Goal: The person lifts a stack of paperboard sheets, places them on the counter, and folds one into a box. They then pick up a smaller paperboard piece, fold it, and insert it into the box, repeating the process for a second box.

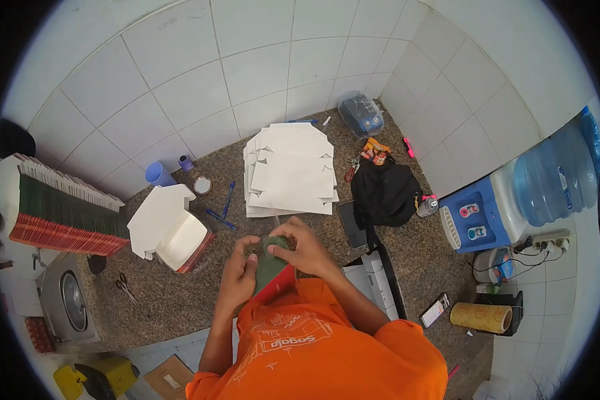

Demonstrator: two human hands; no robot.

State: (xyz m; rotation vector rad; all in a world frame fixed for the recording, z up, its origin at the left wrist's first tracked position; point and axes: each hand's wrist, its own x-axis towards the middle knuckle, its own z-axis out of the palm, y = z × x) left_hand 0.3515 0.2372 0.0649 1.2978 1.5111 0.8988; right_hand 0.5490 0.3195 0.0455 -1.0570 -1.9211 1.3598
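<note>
My right hand grips the top of a green and red paper carton close to my chest, its thumb pressed on the green side. My left hand is at the carton's left edge, with its thumb against it and its fingers curled. The carton's inside and lower end are hidden. Just beyond my hands lies a stack of flat white carton blanks. To the left, a folded carton with a white inside rests against more white blanks.
A tall row of nested cartons stands far left, near a sink. Scissors, blue pens and a blue cup lie around. At right are a black bag, a phone and a water dispenser.
</note>
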